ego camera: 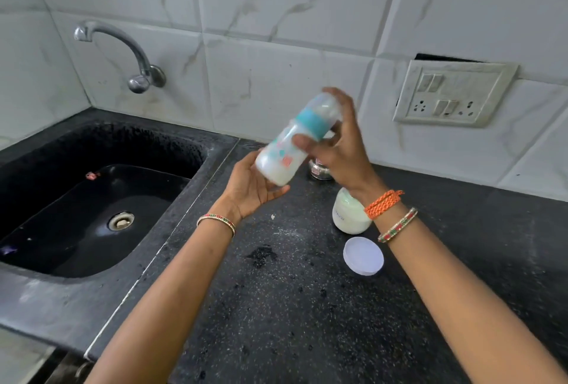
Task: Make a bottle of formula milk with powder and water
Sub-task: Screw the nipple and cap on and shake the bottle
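A home kitchen: black sink (92, 214) with wall tap (123, 54), granite counter (292, 306), tiled wall (276, 30).

We see two bare forearms without sleeves. Our left wrist wears a thin beaded bangle (216, 223) in red, green and gold. Our right wrist wears a knotted orange thread (382, 203) and a matching beaded bangle (398, 225) below it.

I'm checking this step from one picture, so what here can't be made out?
Head view only:
- Bottle: blurred by motion; milk level and printed marks unreadable.
- Small metal cup: mostly hidden behind the bottle and right hand.
- White jar: label too small; right wrist covers its top, so contents unclear.
- Left hand: whether it touches the bottle's base is unclear.
- Round lid: underside unseen.
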Tool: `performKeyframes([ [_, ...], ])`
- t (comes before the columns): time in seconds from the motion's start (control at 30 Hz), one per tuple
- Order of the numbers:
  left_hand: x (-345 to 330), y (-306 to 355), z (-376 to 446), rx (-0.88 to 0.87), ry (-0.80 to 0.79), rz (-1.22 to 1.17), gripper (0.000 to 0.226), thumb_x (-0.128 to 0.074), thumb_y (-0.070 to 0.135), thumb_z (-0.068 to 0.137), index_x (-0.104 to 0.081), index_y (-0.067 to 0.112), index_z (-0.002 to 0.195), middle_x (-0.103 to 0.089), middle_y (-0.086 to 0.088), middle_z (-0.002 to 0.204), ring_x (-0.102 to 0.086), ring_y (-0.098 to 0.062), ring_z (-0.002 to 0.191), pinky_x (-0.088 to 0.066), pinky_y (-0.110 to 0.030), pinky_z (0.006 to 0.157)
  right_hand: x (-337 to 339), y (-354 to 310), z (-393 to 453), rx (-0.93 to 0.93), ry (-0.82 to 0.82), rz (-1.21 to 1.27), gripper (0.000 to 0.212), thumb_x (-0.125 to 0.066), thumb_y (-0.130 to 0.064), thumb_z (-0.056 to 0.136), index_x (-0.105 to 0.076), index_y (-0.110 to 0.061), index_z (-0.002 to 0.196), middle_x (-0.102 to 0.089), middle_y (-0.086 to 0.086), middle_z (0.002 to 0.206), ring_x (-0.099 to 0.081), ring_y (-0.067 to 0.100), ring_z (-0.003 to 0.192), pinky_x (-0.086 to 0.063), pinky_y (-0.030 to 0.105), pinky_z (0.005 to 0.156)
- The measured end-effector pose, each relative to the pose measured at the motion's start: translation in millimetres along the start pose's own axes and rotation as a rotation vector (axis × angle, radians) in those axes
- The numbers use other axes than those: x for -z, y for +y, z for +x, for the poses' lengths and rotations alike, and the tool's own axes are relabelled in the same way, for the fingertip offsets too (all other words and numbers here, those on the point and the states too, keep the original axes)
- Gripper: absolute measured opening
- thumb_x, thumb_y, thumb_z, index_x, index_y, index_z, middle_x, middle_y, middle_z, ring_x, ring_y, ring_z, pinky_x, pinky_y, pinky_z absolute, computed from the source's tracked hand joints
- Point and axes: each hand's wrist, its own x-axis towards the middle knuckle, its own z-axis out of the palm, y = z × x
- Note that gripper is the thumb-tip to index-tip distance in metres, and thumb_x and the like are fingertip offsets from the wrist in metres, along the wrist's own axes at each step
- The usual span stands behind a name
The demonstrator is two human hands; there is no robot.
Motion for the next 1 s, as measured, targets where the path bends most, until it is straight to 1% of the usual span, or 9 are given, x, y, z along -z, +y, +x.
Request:
performKeyframes([
  [0.13, 6, 0, 0, -0.013, 0.043, -0.003, 0.028, -0.04, 0.031, 0.093, -0.059, 0.016, 0.106, -0.065, -0.003, 0.105, -0.065, -0.018, 0.078, -0.057, -0.031, 0.062, -5, -10, 8, 0.01, 0.184, 0.181, 0.074, -0.075, -0.017, 0.075, -0.03, -0.021, 0.133, -0.043, 0.016, 0.128, -0.058, 0.026, 0.104, -0.056, 0.031, 0.058],
  [0.27, 10, -5, -3, -0.062, 0.071, -0.023, 0.034, -0.036, 0.037, 0.091, -0.056, 0.014, 0.107, -0.063, -0.006, 0.095, -0.063, -0.021, 0.074, -0.056, -0.03, 0.058, -3, -14, 15, 0.065, -0.181, -0.124, 0.08, -0.082, -0.016, 0.067, -0.036, -0.015, 0.132, -0.047, -0.002, 0.116, -0.057, 0.017, 0.098, -0.057, 0.029, 0.068],
  [0.4, 21, -2, -3, -0.132, 0.061, -0.097, 0.038, -0.037, 0.04, 0.09, -0.064, 0.016, 0.1, -0.066, -0.003, 0.093, -0.063, -0.02, 0.074, -0.055, -0.03, 0.061, 14, -17, 18, 0.075, -0.046, 0.026, 0.073, -0.08, -0.021, 0.064, -0.039, -0.024, 0.125, -0.048, -0.003, 0.113, -0.057, 0.011, 0.095, -0.057, 0.032, 0.073],
  [0.5, 23, -7, 0, -0.111, 0.064, -0.094, 0.039, -0.038, 0.041, 0.089, -0.065, 0.015, 0.096, -0.066, -0.005, 0.094, -0.061, -0.022, 0.076, -0.055, -0.03, 0.061, 20, -16, 16, 0.028, -0.277, -0.187, 0.078, -0.087, -0.015, 0.062, -0.044, -0.024, 0.127, -0.051, -0.002, 0.118, -0.061, 0.019, 0.099, -0.059, 0.032, 0.07],
  [0.6, 21, -8, 4, -0.125, 0.077, -0.094, 0.038, -0.038, 0.04, 0.089, -0.066, 0.014, 0.093, -0.066, -0.005, 0.092, -0.061, -0.022, 0.077, -0.054, -0.032, 0.064, 19, -5, 10, 0.002, -0.045, -0.028, 0.074, -0.084, -0.021, 0.062, -0.046, -0.024, 0.125, -0.054, 0.005, 0.118, -0.061, 0.019, 0.099, -0.057, 0.037, 0.073],
  [0.7, 18, -12, 6, -0.104, 0.057, -0.109, 0.038, -0.041, 0.038, 0.087, -0.065, 0.01, 0.096, -0.065, -0.011, 0.101, -0.058, -0.029, 0.09, -0.046, -0.044, 0.087, 17, 8, 0, -0.077, -0.251, -0.192, 0.077, -0.087, -0.017, 0.061, -0.048, -0.022, 0.127, -0.057, -0.002, 0.113, -0.062, 0.014, 0.096, -0.057, 0.037, 0.081],
  [0.83, 14, -13, 6, -0.076, 0.069, -0.051, 0.036, -0.038, 0.036, 0.088, -0.064, 0.012, 0.094, -0.065, -0.008, 0.094, -0.06, -0.024, 0.078, -0.053, -0.034, 0.067, 18, 23, -4, -0.06, 0.015, -0.029, 0.073, -0.083, -0.011, 0.064, -0.045, -0.022, 0.125, -0.053, 0.002, 0.116, -0.059, 0.008, 0.093, -0.054, 0.024, 0.074],
  [0.93, 16, -14, 3, -0.052, 0.062, -0.025, 0.034, -0.04, 0.036, 0.088, -0.063, 0.012, 0.094, -0.065, -0.006, 0.09, -0.059, -0.021, 0.075, -0.05, -0.033, 0.068, 24, 21, -4, -0.153, -0.451, -0.328, 0.078, -0.088, -0.011, 0.061, -0.048, -0.024, 0.127, -0.058, -0.009, 0.114, -0.06, 0.003, 0.096, -0.055, 0.027, 0.08],
  [1.0, 17, -12, 2, -0.047, 0.071, 0.001, 0.033, -0.039, 0.035, 0.088, -0.063, 0.013, 0.093, -0.066, -0.003, 0.086, -0.06, -0.018, 0.069, -0.05, -0.03, 0.064, 25, 25, -6, -0.129, -0.375, -0.312, 0.075, -0.088, -0.013, 0.06, -0.052, -0.026, 0.125, -0.06, -0.006, 0.117, -0.061, 0.008, 0.099, -0.057, 0.035, 0.084],
])
